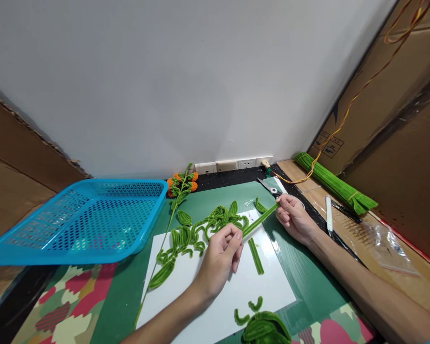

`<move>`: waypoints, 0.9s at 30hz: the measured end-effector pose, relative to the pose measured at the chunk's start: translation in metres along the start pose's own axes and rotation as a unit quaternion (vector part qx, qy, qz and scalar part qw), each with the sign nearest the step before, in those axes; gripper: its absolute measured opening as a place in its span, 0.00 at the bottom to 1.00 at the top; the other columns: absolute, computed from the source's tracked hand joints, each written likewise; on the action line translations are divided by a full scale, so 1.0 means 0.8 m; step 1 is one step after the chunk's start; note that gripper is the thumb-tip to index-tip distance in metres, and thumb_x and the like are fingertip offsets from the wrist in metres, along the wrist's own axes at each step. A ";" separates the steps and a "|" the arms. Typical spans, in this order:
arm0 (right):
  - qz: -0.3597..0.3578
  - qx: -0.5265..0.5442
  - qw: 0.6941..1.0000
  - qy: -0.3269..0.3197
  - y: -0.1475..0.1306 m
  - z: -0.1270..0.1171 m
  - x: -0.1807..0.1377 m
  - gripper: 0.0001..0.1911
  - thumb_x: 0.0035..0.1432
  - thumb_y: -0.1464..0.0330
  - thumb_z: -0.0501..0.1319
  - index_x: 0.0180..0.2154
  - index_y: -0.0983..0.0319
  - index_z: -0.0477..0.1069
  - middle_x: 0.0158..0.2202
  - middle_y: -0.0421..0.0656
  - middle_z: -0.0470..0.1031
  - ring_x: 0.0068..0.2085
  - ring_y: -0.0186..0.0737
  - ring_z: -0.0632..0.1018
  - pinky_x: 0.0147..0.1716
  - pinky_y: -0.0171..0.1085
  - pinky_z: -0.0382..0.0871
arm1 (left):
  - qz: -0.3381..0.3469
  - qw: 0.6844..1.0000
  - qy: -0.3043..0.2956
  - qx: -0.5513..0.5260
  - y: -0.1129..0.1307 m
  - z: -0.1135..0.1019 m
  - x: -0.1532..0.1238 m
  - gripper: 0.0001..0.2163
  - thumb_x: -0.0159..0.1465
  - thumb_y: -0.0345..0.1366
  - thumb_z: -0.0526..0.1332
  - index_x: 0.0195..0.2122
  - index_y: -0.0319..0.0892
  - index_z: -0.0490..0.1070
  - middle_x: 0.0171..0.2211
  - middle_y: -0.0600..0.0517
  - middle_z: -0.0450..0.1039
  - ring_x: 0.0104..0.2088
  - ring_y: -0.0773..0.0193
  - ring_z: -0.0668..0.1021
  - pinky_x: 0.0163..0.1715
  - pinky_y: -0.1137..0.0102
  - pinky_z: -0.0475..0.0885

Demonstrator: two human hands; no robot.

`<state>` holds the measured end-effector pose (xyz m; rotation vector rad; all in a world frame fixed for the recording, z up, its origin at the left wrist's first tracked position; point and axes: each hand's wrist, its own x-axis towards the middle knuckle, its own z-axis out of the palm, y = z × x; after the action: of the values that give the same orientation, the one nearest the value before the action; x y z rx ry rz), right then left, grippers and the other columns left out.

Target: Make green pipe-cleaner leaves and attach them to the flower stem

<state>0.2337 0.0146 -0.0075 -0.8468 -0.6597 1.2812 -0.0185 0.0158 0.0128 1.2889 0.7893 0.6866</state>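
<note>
A few straight green pipe cleaners (261,220) stretch side by side between my two hands, above a white sheet. My left hand (220,253) pinches their lower end, and my right hand (293,217) grips the upper end between thumb and fingers. Below them a short bundle of green pipe cleaners (256,257) lies on the white sheet (208,313). Several leaf shapes and curled pieces of green pipe cleaner (179,238) spread to the left of my left hand. Just beyond my right hand are scissors (273,190), their handles partly hidden.
A blue plastic basket (141,246) stands at left. Beside it lies an orange-flowered pipe-cleaner stem (175,203). More green leaf pieces (267,329) are at the front edge. At right are a long green pipe-cleaner bundle (333,181), a white-handled tool (329,215) and a plastic bag (392,251).
</note>
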 end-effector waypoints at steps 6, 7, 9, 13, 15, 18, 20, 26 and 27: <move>0.000 0.006 1.000 -0.004 0.000 0.000 -0.001 0.23 0.49 0.55 0.82 0.33 0.62 0.76 0.18 0.31 0.65 0.16 0.23 0.58 0.12 0.22 0.56 | 0.002 1.000 0.001 0.000 -0.005 -0.001 0.000 0.18 0.75 0.51 0.60 0.35 0.43 0.65 0.22 0.60 0.65 0.18 0.75 0.66 0.17 0.79 0.54; 0.000 0.006 1.000 -0.005 0.001 0.001 -0.001 0.23 0.50 0.55 0.82 0.33 0.62 0.75 0.18 0.31 0.65 0.16 0.23 0.58 0.12 0.22 0.56 | 0.002 1.000 -0.002 -0.004 -0.006 -0.002 0.000 0.18 0.75 0.51 0.60 0.35 0.43 0.65 0.22 0.60 0.65 0.18 0.75 0.66 0.17 0.79 0.54; 0.000 0.006 1.000 -0.007 0.001 0.001 -0.001 0.22 0.50 0.55 0.82 0.33 0.62 0.75 0.18 0.31 0.65 0.16 0.23 0.58 0.12 0.22 0.56 | 0.004 1.000 -0.006 -0.011 -0.007 -0.002 0.000 0.18 0.75 0.52 0.61 0.35 0.43 0.65 0.23 0.60 0.65 0.18 0.75 0.65 0.17 0.79 0.54; -0.003 0.008 1.000 -0.007 0.002 0.000 0.000 0.22 0.50 0.56 0.82 0.33 0.62 0.76 0.18 0.32 0.66 0.16 0.23 0.59 0.12 0.23 0.56 | 0.013 1.000 -0.002 -0.016 -0.009 -0.002 0.001 0.18 0.74 0.52 0.61 0.35 0.43 0.65 0.23 0.60 0.65 0.18 0.75 0.65 0.17 0.79 0.54; -0.003 0.009 1.000 -0.007 0.002 0.000 0.000 0.21 0.50 0.56 0.82 0.32 0.62 0.76 0.18 0.31 0.66 0.16 0.23 0.58 0.12 0.23 0.56 | 0.014 1.000 -0.001 -0.016 -0.009 -0.002 0.002 0.18 0.74 0.52 0.61 0.35 0.43 0.65 0.23 0.60 0.65 0.18 0.75 0.65 0.16 0.79 0.54; -0.002 0.009 1.000 -0.009 0.002 0.000 0.000 0.22 0.50 0.56 0.82 0.33 0.62 0.76 0.18 0.31 0.65 0.16 0.23 0.58 0.12 0.22 0.57 | 0.008 1.000 0.000 -0.013 -0.010 -0.001 0.002 0.18 0.74 0.52 0.61 0.36 0.43 0.65 0.23 0.60 0.65 0.17 0.75 0.65 0.16 0.79 0.54; -0.001 0.009 1.000 -0.011 0.002 -0.001 0.000 0.22 0.51 0.56 0.82 0.33 0.61 0.76 0.18 0.31 0.65 0.16 0.23 0.58 0.12 0.22 0.57 | 0.007 1.000 0.001 -0.013 -0.010 -0.001 0.002 0.18 0.74 0.53 0.61 0.36 0.43 0.65 0.22 0.60 0.65 0.17 0.74 0.64 0.16 0.78 0.53; 0.000 0.011 1.000 -0.012 0.000 -0.001 -0.001 0.22 0.50 0.55 0.82 0.33 0.61 0.75 0.18 0.31 0.65 0.16 0.23 0.57 0.12 0.22 0.57 | 0.004 1.000 -0.004 -0.016 -0.008 -0.002 0.002 0.18 0.74 0.52 0.61 0.35 0.43 0.65 0.23 0.60 0.65 0.18 0.74 0.65 0.17 0.78 0.55; 0.001 0.011 1.000 -0.012 -0.001 -0.001 -0.001 0.22 0.50 0.55 0.82 0.33 0.61 0.75 0.18 0.31 0.66 0.16 0.23 0.57 0.12 0.21 0.56 | 0.005 1.000 -0.005 -0.016 -0.008 -0.002 0.002 0.18 0.74 0.52 0.61 0.35 0.43 0.65 0.23 0.60 0.65 0.18 0.75 0.65 0.17 0.79 0.55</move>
<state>0.2346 0.0133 -0.0076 -0.8139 -0.6630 1.2997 -0.0187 0.0165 0.0064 1.2674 0.7625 0.6973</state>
